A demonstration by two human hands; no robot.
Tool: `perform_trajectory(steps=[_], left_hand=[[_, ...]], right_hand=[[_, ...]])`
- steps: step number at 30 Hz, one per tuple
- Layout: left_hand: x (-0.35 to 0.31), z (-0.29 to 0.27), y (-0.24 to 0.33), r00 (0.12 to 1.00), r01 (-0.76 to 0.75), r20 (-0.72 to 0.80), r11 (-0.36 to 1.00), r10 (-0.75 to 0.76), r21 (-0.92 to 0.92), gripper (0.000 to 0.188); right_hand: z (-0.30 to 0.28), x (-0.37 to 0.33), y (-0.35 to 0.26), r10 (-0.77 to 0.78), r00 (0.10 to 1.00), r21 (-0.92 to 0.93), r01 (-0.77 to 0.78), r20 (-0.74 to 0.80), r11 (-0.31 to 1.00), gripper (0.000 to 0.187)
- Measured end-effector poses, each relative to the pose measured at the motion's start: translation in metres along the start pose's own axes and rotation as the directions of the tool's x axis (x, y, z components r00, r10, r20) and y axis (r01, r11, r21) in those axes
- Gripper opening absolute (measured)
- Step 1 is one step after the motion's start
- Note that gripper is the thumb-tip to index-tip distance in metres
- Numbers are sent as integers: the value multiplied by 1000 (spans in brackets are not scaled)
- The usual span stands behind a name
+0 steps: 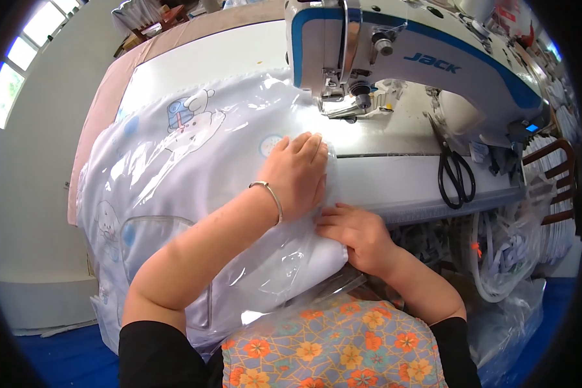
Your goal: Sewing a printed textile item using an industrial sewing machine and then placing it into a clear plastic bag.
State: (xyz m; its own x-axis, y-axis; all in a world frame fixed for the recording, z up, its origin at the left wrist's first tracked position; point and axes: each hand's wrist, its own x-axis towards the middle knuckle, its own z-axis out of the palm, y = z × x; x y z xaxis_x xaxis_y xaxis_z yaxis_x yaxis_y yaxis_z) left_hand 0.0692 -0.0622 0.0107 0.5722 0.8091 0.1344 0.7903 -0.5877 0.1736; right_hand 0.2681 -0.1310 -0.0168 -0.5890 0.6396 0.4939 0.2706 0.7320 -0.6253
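A large piece of white cloth (239,174) printed with pale cartoon animals lies under a glossy clear plastic layer. It spreads over the sewing table and drapes down its front. My left hand (295,173), with a bangle at the wrist, rests flat on it near its right edge, fingers stretched toward the sewing machine's presser foot (349,115). Lower and to the right, my right hand (359,236) has its fingers over the cloth's right edge by the table front, gripping it; the thumb is hidden. The white and blue sewing machine (394,48) stands just beyond both hands, its work area lit.
Black-handled scissors (456,174) lie right of the machine bed. Below the table's right front hangs a hoop-rimmed clear plastic bag (507,258) of scraps. A wooden chair (553,174) stands at far right. A floral apron (343,349) covers my lap.
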Motion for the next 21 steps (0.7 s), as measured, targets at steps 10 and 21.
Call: perform_trajectory(steps=[10,21], left_hand=[[12,-9,-6,1000,3,21,1000,-3,9,53],[-2,-9,9,998,-33,42,988,40,-152,54]], right_hand=[[-3,17,12,-27,997,-94,34,69,995,39],[-10,27,19,-161,974,-83,176,156,981,38]])
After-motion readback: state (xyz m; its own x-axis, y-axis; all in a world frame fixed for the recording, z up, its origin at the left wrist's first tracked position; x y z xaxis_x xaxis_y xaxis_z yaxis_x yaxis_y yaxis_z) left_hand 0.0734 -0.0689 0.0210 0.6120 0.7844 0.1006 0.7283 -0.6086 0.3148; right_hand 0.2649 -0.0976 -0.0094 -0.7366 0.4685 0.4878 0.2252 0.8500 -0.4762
